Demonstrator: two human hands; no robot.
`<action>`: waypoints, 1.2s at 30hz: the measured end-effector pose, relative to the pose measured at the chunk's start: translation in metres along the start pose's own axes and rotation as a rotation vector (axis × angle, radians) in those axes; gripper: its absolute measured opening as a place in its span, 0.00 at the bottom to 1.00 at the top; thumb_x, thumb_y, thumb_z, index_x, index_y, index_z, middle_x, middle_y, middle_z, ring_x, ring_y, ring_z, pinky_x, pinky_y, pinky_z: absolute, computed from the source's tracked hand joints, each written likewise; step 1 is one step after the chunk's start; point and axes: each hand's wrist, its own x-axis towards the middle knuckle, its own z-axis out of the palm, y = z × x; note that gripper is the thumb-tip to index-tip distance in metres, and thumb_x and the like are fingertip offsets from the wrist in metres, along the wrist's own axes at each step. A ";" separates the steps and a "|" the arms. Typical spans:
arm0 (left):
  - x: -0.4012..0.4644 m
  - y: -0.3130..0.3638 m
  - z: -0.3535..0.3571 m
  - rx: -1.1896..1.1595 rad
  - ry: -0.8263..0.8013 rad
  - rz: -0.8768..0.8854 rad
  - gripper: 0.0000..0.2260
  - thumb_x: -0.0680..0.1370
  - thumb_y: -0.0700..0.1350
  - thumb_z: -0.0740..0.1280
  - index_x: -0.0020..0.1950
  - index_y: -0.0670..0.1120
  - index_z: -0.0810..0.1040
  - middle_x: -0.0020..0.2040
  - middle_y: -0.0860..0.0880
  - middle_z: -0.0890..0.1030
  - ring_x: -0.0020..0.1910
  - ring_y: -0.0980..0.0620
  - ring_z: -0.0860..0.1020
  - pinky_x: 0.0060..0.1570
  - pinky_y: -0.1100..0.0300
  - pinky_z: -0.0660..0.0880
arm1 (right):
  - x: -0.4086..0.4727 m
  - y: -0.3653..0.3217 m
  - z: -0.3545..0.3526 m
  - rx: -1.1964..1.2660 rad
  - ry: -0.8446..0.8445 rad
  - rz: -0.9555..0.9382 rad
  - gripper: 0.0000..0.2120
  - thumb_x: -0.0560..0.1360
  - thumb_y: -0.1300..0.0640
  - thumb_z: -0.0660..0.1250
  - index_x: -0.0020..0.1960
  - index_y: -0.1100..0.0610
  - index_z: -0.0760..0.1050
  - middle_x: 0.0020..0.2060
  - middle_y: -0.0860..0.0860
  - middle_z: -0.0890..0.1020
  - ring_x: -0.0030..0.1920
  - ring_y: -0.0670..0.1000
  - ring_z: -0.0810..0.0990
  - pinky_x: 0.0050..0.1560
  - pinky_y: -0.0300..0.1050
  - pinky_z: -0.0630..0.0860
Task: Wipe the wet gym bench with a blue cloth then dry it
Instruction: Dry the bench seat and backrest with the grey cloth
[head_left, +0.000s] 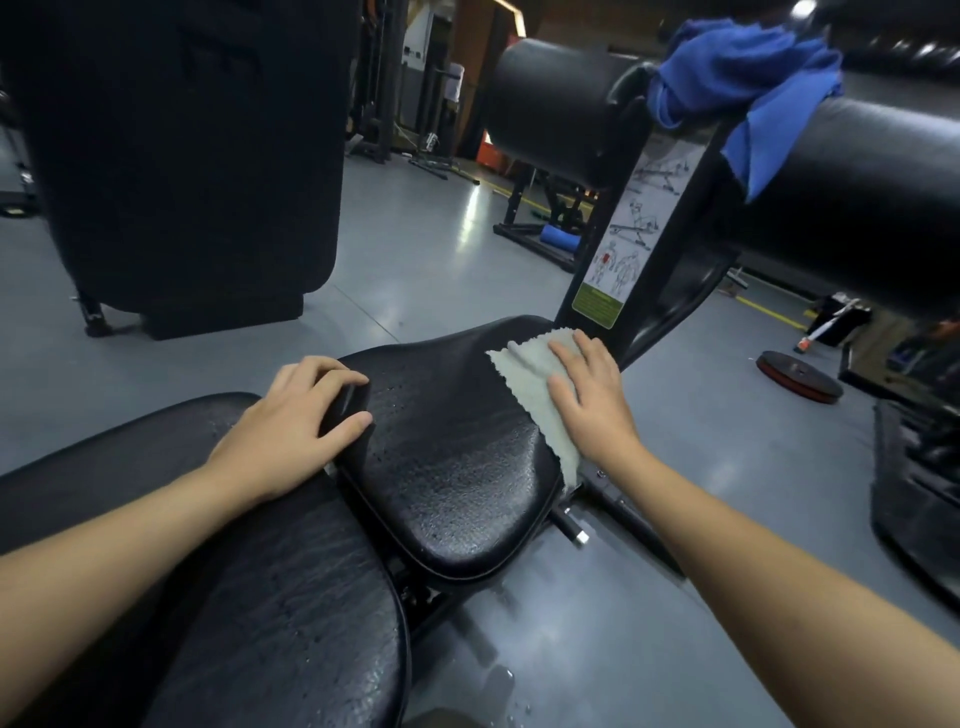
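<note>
The black gym bench has a seat pad (457, 457) in the middle, beaded with water drops, and a longer back pad (270, 597) at the lower left. My right hand (592, 395) lies flat on a pale grey cloth (530, 379) at the seat pad's far right edge; the cloth hangs over that edge. My left hand (291, 421) grips the near left corner of the seat pad, thumb on top. The blue cloth (743, 88) is draped over the black roller pad (852, 202) at the upper right, out of both hands.
An upright post with an exercise sticker (623, 234) rises behind the seat. A second roller pad (556, 109) sticks out left of it. A weight plate (800, 382) lies on the grey floor at right. A large black machine (182, 156) stands at left. The floor below the bench is wet.
</note>
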 end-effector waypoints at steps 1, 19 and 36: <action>0.000 0.000 0.000 -0.002 0.000 0.001 0.20 0.79 0.63 0.59 0.69 0.60 0.69 0.65 0.62 0.66 0.66 0.58 0.64 0.55 0.49 0.74 | -0.010 -0.002 0.001 -0.032 0.001 -0.039 0.30 0.78 0.37 0.47 0.77 0.47 0.65 0.80 0.51 0.57 0.80 0.52 0.48 0.79 0.58 0.46; -0.005 0.004 -0.002 0.046 0.141 -0.176 0.11 0.79 0.48 0.62 0.60 0.49 0.74 0.59 0.52 0.73 0.59 0.48 0.71 0.62 0.50 0.66 | -0.107 -0.067 -0.002 -0.332 -0.328 -0.543 0.37 0.78 0.31 0.52 0.81 0.47 0.52 0.82 0.50 0.47 0.80 0.51 0.38 0.79 0.56 0.37; -0.009 0.004 -0.003 -0.012 0.266 -0.257 0.06 0.73 0.37 0.60 0.48 0.46 0.68 0.49 0.50 0.69 0.51 0.49 0.67 0.43 0.53 0.67 | -0.010 -0.160 0.066 -0.488 -0.573 -0.626 0.37 0.77 0.31 0.50 0.81 0.43 0.45 0.82 0.51 0.45 0.80 0.53 0.41 0.77 0.63 0.41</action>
